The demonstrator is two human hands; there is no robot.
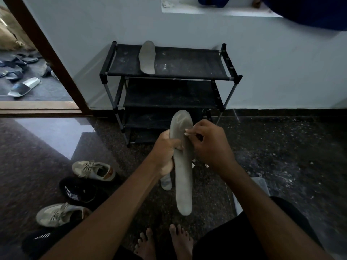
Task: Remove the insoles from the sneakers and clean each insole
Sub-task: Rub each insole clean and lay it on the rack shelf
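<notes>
**Insole held lengthwise between both hands, broad end away**

Insole [183,175], grey, is in the air in front of the person, above the floor [281,147] and just before the rack [187,64]. Its long axis runs almost straight away from the body: the broad rounded end points toward the rack, the narrower end toward the bare feet [169,241]. The upper face is turned to the camera, with faint pale streaks near the broad end.

Both forearms reach forward and converge on it. The left hand [166,154] comes in from the left at about mid-length and grips the left edge, its fingers curled round onto the upper face. The right hand [210,145] sits at the right edge, nearer the broad end, knuckles up and fingers bent; its fingertips pinch a small white bit [187,132] against the insole. What the white bit is cannot be told.

A second insole [147,57] lies on the rack's top shelf, its long axis running front to back. A third insole [166,182], paler, lies on the floor below the left hand, partly hidden by the held one.

To the left on the floor stand two beige sneakers [93,170] and, between them, a black sneaker [80,192].
</notes>
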